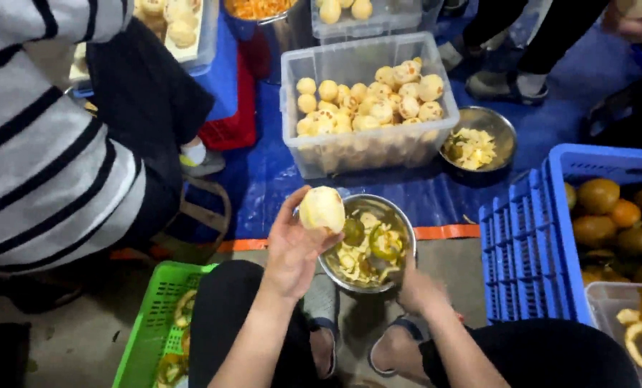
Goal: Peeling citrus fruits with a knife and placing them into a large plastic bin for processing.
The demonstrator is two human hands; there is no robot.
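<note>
Peeled fruit (pixel 322 209) in left hand's (pixel 292 248) grip — right hand (pixel 416 287) at steel bowl's (pixel 400 213) rim, grip unclear.

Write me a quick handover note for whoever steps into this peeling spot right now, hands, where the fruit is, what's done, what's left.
Left hand: raised, holding one peeled fruit above the steel bowl.
Right hand: low at the bowl's near rim; what it holds, if anything, cannot be seen.
Steel bowl: holds peel scraps and some green pieces, on the floor between the feet.
Done: clear bin ahead is well filled with peeled fruit.
Left: blue crate on the right holds unpeeled fruit.
Green basket on the left has peels in it.
</note>
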